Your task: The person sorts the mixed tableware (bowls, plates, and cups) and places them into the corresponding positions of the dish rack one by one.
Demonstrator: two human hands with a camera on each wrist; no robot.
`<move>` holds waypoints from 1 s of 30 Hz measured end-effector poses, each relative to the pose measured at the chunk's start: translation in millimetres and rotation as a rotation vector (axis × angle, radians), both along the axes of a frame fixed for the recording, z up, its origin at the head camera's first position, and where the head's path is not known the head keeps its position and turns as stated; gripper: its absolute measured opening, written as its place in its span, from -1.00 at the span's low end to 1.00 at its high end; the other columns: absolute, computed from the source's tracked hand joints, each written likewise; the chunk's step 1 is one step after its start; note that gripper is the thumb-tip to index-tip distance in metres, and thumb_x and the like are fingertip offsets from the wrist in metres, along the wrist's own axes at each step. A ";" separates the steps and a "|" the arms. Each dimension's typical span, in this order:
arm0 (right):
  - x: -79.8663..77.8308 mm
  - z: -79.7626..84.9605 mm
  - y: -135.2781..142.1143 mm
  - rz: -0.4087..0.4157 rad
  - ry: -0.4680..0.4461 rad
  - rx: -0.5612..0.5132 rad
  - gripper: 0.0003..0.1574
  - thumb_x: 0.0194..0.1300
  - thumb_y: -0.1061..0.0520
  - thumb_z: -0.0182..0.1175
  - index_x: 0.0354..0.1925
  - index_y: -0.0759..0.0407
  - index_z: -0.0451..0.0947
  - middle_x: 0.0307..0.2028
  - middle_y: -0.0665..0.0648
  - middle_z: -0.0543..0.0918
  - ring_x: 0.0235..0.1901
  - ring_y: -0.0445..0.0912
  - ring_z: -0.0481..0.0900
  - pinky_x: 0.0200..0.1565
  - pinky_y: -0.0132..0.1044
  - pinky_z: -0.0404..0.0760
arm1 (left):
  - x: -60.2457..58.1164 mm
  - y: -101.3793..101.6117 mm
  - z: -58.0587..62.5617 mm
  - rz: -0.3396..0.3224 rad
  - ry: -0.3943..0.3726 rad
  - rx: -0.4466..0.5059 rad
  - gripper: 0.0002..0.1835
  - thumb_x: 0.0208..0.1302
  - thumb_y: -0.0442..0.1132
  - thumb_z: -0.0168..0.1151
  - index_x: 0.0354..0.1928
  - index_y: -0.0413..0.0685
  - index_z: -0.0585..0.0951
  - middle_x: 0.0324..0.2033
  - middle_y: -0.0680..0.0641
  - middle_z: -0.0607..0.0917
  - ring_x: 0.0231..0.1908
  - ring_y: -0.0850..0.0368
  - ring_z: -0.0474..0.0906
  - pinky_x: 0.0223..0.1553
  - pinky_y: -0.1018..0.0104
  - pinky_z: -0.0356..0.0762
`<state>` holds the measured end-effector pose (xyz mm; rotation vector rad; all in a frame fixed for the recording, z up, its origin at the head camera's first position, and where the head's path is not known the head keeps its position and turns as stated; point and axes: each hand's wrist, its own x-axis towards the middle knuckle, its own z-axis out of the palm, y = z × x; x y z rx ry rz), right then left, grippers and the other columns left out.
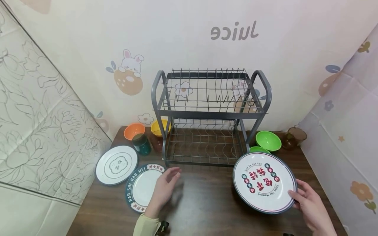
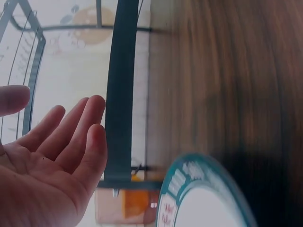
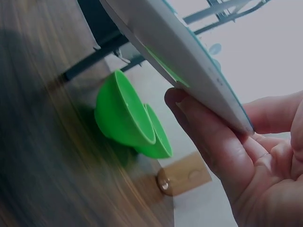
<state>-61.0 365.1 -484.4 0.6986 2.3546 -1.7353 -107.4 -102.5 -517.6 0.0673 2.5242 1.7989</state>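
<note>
the right hand (image 1: 310,204) pinches the red-lettered plate (image 1: 263,183) by its rim above the desk (image 1: 203,196), near the green bowls (image 1: 268,141), so the left hand (image 1: 165,187), loosely spread and empty, could probably curb tipping by supporting the opposite edge.

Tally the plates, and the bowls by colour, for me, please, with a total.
Plates: 3 (the held plate in the right hand, the leftmost plate, the teal-rimmed plate)
Orange bowl: 1
Yellow bowl: 1
Green bowls: 2 (back bowl, front bowl)
Total: 7
</note>
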 end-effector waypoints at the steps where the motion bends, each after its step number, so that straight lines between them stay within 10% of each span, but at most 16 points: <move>1: -0.8 -0.2 -1.7 0.011 0.000 0.008 -0.17 0.53 0.21 0.01 0.50 0.44 -0.19 -0.28 -0.19 0.65 -0.37 -0.17 0.65 -0.33 -0.27 0.63 | 0.4 2.9 -1.1 -0.021 0.003 0.001 -0.63 0.48 -0.03 0.12 0.19 -0.04 0.57 0.05 0.00 0.69 0.08 0.07 0.61 0.14 0.03 0.48; 9: -3.2 1.4 -8.4 0.062 0.009 0.041 -0.22 0.54 0.20 -0.01 0.49 0.42 -0.15 -0.23 -0.10 0.66 -0.36 -0.14 0.65 -0.32 -0.26 0.61 | 0.1 4.5 -3.3 -0.026 0.009 -0.040 -0.62 0.48 0.02 0.10 0.16 -0.01 0.58 0.03 0.07 0.69 0.09 0.08 0.59 0.14 -0.01 0.47; 21: -7.8 9.6 -16.3 0.089 -0.006 0.003 -0.12 0.53 0.08 0.06 0.52 0.36 -0.17 -0.15 -0.06 0.67 -0.30 -0.12 0.66 -0.25 -0.26 0.62 | -9.0 -47.2 4.7 0.231 -0.071 -0.147 -0.62 0.50 0.01 0.07 0.19 0.02 0.57 0.10 -0.03 0.65 0.14 -0.05 0.54 0.15 -0.06 0.45; 30: -14.2 8.4 -32.4 0.121 0.025 -0.048 -0.16 0.53 0.09 0.06 0.50 0.36 -0.13 -0.19 -0.08 0.68 -0.31 -0.13 0.65 -0.26 -0.26 0.62 | -10.8 -58.5 7.5 0.267 -0.080 -0.104 -0.61 0.48 0.07 0.09 0.17 0.05 0.58 0.11 -0.01 0.65 0.18 -0.04 0.51 0.18 -0.09 0.41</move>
